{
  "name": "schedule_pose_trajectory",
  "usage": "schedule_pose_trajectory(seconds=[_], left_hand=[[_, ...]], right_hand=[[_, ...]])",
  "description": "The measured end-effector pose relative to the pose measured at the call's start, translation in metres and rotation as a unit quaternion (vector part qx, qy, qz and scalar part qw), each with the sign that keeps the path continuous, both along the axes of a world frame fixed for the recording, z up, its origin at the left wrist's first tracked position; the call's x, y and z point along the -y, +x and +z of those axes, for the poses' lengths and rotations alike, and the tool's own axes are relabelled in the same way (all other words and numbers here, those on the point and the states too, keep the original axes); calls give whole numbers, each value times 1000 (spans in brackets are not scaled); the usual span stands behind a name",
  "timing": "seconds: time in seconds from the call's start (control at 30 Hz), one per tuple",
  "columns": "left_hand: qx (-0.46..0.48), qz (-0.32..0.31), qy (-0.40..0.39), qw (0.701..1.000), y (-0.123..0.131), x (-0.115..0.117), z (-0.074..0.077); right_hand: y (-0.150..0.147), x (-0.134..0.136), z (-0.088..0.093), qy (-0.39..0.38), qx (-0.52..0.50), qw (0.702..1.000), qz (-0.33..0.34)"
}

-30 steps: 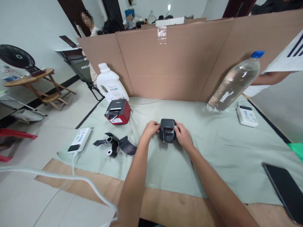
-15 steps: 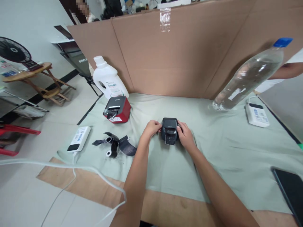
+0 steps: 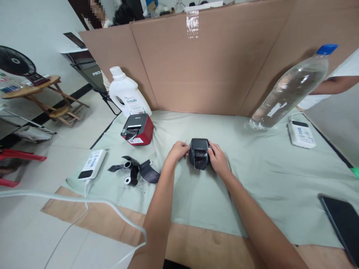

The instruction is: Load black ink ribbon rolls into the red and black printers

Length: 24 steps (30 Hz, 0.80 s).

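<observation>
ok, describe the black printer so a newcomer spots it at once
Start at the cardboard wall behind the green cloth. At the cloth's middle, the left hand and right hand grip the sides of the black printer. The red printer sits further left by the white jug, untouched; this one is all black and smaller.

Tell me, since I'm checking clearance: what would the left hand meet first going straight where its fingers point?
The small black printer: the left hand points at its side and seems to be touching it.
</observation>
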<state>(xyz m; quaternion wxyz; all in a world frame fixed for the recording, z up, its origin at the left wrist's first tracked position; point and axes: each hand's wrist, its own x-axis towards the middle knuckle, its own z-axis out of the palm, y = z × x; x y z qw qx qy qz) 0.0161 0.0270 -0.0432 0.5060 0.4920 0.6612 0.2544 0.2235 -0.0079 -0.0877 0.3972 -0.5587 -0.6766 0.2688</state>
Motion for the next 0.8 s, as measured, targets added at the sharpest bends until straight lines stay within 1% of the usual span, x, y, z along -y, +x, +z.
schedule_pose_trajectory(seconds=[0.27, 0.53, 0.73, 0.8], left_hand=[[7, 4, 4, 1000, 0, 2, 2], [36, 4, -19, 999, -3, 2, 3], [32, -1, 4, 999, -7, 0, -2], [27, -8, 0, 1000, -8, -1, -4]], right_hand=[[0, 1, -3, -6, 5, 1000, 1], [1, 0, -7, 9, -9, 1000, 3], [1, 0, -9, 16, -17, 1000, 6], [1, 0, -9, 19, -17, 1000, 7]])
